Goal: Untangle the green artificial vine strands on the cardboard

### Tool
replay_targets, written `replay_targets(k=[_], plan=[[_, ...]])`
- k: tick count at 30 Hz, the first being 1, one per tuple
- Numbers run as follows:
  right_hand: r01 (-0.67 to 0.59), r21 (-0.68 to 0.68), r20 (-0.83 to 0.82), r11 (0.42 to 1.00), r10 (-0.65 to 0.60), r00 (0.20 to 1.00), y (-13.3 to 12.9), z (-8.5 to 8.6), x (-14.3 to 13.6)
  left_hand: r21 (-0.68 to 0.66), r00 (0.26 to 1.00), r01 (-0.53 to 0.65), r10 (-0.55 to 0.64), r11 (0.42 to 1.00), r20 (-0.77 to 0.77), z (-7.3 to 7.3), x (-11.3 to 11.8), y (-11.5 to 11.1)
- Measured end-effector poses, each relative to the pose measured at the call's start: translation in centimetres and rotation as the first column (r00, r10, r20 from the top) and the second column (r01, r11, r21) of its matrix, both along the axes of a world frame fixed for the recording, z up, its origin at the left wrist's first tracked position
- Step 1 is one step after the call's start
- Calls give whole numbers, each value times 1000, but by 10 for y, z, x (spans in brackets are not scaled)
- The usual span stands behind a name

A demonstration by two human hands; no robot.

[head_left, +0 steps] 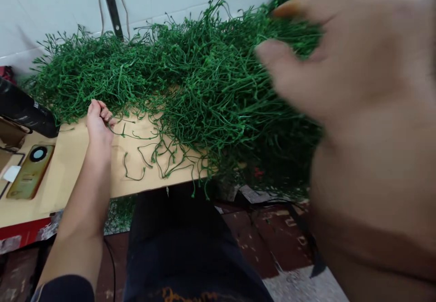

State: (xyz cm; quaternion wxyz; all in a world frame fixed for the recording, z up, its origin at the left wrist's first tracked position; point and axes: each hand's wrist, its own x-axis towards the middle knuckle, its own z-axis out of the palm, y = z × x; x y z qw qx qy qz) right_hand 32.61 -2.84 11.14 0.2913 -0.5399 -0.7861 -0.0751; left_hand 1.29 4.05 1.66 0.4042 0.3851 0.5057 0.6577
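My left hand [100,118] is closed at the front of a long heap of thin green artificial plant stems [211,84]. A green plastic stem [136,137] trails from its curled fingers over the board; the fingers partly hide the grip. Large and blurred, close to the camera, my right hand [354,61] is raised over the heap's right end. Its thumb and forefinger are spread apart, and I see nothing held between them. Several loose stems [166,161] lie on the tan board [76,156] right of my left hand.
A phone [30,172] lies at the left of the board, beside a black bottle [27,106] that leans over. Behind the heap stand a white tiled wall [68,7] and a dark metal upright [111,7]. My legs [180,238] are under the board's front edge.
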Motion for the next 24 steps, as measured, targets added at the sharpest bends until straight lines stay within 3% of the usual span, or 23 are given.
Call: replay_targets(k=[1,2,4,6,9,12,18,24], plan=[[27,10,-17,1000,-27,999,-5,-7,-18,4,1000,13,-13,1000,23,2,0,-3],[-69,-29,-16,997,68,998,-9,-15,-39,6,998,28,-29,1000,53,4,1,-6],[-339,-153,-35,928,337,941,-10,-34,-80,10,991,68,-68,998,114,9,4,-12],[-507,-141,-153,850,487,860,-2,-51,-114,28,981,97,-100,995,163,12,9,-18],[-606,-209,-361,768,515,777,18,-64,-145,85,967,94,-111,992,229,17,18,-25],[-632,-297,-435,716,488,757,31,-63,-157,134,962,78,-110,988,249,21,28,-29],[-546,-369,-411,753,395,822,32,-62,-151,188,958,111,-155,976,242,30,43,-33],[-552,-334,-474,764,370,799,32,-62,-136,203,954,130,-178,970,242,35,53,-32]])
